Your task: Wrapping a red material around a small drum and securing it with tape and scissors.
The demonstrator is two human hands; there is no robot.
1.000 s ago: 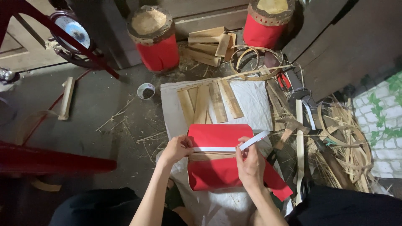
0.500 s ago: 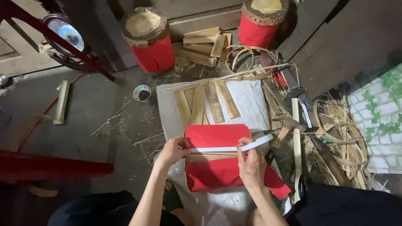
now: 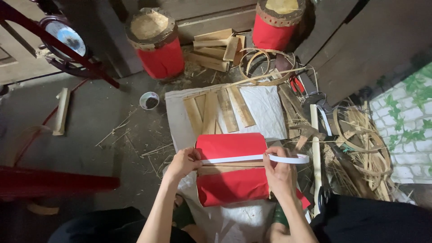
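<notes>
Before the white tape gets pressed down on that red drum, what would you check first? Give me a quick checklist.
1. Left hand pins the tape's free end on the red drum: ok.
2. Right hand holds the tape roll: ok.
3. White tape stretched straight between the hands: ok.
4. Tape parallel to the drum's edge: cannot tell.
5. Drum rests on the white sheet: ok.
6. Red covering smooth under the tape: cannot tell.
</notes>
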